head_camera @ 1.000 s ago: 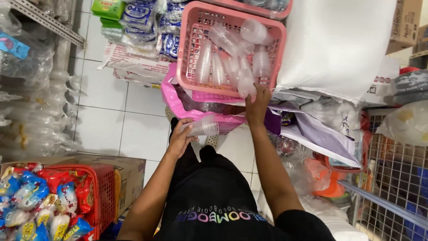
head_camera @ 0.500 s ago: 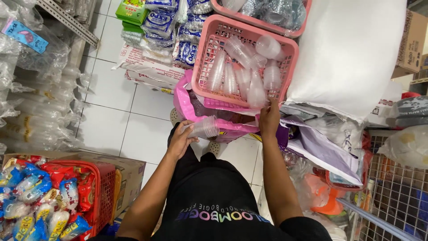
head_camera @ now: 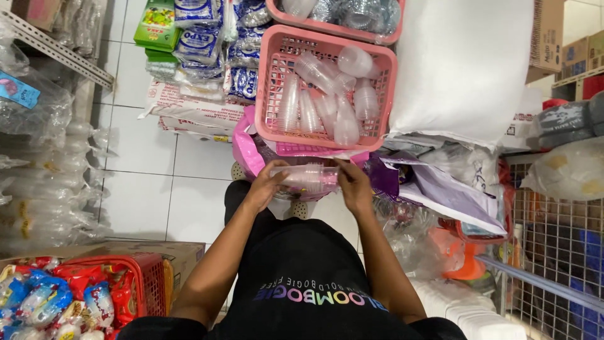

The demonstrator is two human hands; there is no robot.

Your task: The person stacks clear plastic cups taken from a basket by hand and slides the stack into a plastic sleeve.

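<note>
Both hands hold one stack of clear plastic cups (head_camera: 306, 177) lying sideways in front of my waist. My left hand (head_camera: 265, 187) grips its left end and my right hand (head_camera: 353, 184) grips its right end. Just beyond it stands a pink plastic basket (head_camera: 277, 135) holding several more stacks of clear cups (head_camera: 326, 96). Under the basket lies a bright pink bag (head_camera: 243, 151).
A second pink basket (head_camera: 333, 28) with clear containers sits farther away. A large white sack (head_camera: 462, 69) is at right, above a wire cage (head_camera: 553, 252). A red basket of snack packets (head_camera: 82, 296) is at lower left. Bagged cups hang from a shelf (head_camera: 44, 157) at left.
My right hand came down from the pink basket's front edge and joined my left hand on the cup stack. The view tilted, so the basket sits higher in frame.
</note>
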